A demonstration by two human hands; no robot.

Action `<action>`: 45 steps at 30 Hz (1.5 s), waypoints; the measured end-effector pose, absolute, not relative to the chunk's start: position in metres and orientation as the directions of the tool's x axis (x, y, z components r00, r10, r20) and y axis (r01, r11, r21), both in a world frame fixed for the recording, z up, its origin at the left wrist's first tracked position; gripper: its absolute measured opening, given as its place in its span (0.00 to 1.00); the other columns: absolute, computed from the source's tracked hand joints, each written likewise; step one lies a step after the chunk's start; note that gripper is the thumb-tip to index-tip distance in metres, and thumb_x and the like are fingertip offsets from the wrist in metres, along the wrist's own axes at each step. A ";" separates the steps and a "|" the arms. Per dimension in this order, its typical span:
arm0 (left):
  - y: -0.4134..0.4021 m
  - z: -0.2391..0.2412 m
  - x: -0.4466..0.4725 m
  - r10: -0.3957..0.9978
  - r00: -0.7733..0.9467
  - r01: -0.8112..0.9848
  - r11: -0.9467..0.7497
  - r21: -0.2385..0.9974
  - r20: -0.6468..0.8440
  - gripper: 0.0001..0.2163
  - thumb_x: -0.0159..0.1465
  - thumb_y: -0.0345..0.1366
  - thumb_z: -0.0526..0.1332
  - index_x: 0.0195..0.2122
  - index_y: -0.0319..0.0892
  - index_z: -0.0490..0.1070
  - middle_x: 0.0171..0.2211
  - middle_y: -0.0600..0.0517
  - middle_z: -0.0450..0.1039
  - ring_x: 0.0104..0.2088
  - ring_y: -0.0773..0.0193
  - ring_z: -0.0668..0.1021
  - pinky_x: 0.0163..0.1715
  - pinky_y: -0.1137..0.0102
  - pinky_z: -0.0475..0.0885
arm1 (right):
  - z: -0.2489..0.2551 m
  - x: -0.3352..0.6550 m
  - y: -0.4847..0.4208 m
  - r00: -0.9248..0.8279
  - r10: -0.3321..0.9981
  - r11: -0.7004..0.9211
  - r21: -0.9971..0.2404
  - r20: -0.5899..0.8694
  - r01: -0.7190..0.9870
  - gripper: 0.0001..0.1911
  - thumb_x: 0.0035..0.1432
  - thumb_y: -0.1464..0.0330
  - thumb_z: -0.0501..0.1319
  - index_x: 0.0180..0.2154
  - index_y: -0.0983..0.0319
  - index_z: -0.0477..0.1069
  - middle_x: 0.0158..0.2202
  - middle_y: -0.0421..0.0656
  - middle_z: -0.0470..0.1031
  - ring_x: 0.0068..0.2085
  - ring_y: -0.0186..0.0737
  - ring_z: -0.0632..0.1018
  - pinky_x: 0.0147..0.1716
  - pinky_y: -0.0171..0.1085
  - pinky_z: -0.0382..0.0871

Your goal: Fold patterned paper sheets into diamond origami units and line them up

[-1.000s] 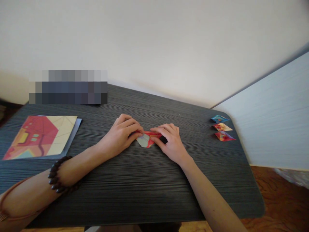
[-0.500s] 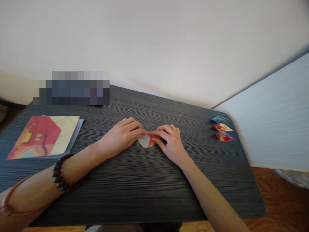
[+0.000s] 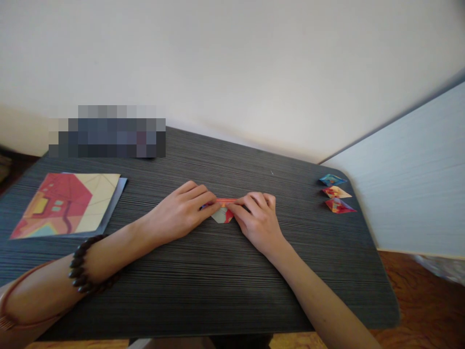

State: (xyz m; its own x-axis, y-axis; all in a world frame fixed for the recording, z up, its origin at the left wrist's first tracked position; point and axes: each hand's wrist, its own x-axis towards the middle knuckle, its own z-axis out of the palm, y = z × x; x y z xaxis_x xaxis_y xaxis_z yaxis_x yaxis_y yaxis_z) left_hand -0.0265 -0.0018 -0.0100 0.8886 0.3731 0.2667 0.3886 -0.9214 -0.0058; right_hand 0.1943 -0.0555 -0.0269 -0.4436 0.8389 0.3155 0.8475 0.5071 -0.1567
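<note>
Both hands are down on the dark striped worktop (image 3: 225, 291), working one small piece of patterned paper (image 3: 223, 214) that lies flat near the middle. The left hand (image 3: 181, 213) comes in from one side and the right hand (image 3: 258, 220) from the other, and their fingertips meet along the paper's far edge, where a thin red strip looks folded over. The fingers of both hands are curled and pressing down on that edge; neither hand lifts the paper, and I cannot tell whether any finger is tucked under it. Only a small grey and red point of the paper shows below the fingertips.

As for how far things have got, I would say this piece is partway through: it is already folded small, with several layers, yet it does not have the pointed shape of the three folded pieces (image 3: 334, 193) lined up near the worktop's far right corner. Those three look finished and set aside.

On the left lies a stack of flat patterned sheets (image 3: 69, 203), unfolded, so there appears to be more paper waiting. A bead bracelet (image 3: 78, 271) sits on the left wrist.
</note>
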 end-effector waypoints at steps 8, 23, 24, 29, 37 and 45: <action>-0.018 -0.003 -0.016 0.482 0.854 0.506 -0.857 -0.098 0.195 0.10 0.64 0.30 0.53 0.43 0.39 0.72 0.34 0.49 0.71 0.37 0.55 0.72 0.35 0.60 0.64 | -0.023 0.189 -0.061 -0.376 0.876 0.455 -0.258 0.303 0.852 0.13 0.59 0.70 0.55 0.45 0.56 0.73 0.41 0.42 0.74 0.43 0.43 0.69 0.45 0.47 0.55; -0.022 -0.006 -0.011 0.502 0.837 0.528 -0.845 -0.080 0.220 0.12 0.66 0.31 0.52 0.44 0.38 0.73 0.35 0.49 0.72 0.37 0.57 0.72 0.33 0.61 0.65 | -0.025 0.177 -0.046 -0.138 0.952 0.250 -0.429 0.274 0.868 0.07 0.60 0.66 0.58 0.38 0.58 0.72 0.36 0.40 0.74 0.40 0.39 0.71 0.42 0.41 0.56; -0.021 -0.006 -0.011 0.500 0.838 0.527 -0.846 -0.082 0.220 0.11 0.66 0.31 0.52 0.43 0.38 0.73 0.35 0.49 0.72 0.36 0.57 0.72 0.33 0.61 0.65 | -0.025 0.177 -0.046 -0.127 0.952 0.242 -0.429 0.279 0.870 0.06 0.60 0.67 0.58 0.39 0.58 0.72 0.37 0.40 0.73 0.40 0.39 0.71 0.42 0.40 0.56; -0.021 -0.004 -0.010 0.507 0.832 0.534 -0.841 -0.081 0.223 0.10 0.65 0.31 0.53 0.40 0.39 0.74 0.35 0.49 0.72 0.36 0.56 0.72 0.33 0.61 0.65 | -0.026 0.180 -0.046 -0.046 0.964 0.176 -0.500 0.262 0.848 0.09 0.56 0.71 0.58 0.40 0.58 0.71 0.38 0.40 0.72 0.41 0.39 0.72 0.41 0.39 0.58; -0.021 -0.004 -0.011 0.528 0.820 0.552 -0.832 -0.062 0.220 0.10 0.65 0.31 0.52 0.40 0.40 0.74 0.32 0.51 0.72 0.36 0.57 0.72 0.34 0.61 0.64 | -0.029 0.186 -0.043 0.019 0.971 0.130 -0.592 0.238 0.795 0.10 0.53 0.75 0.58 0.38 0.58 0.70 0.36 0.39 0.70 0.36 0.36 0.71 0.38 0.38 0.61; -0.021 -0.006 -0.015 0.530 0.817 0.553 -0.832 -0.048 0.226 0.10 0.64 0.31 0.53 0.40 0.40 0.73 0.34 0.50 0.72 0.37 0.56 0.72 0.34 0.61 0.65 | -0.033 0.193 -0.045 0.027 0.966 0.150 -0.646 0.256 0.748 0.14 0.53 0.79 0.53 0.39 0.58 0.69 0.36 0.41 0.67 0.36 0.36 0.71 0.37 0.38 0.65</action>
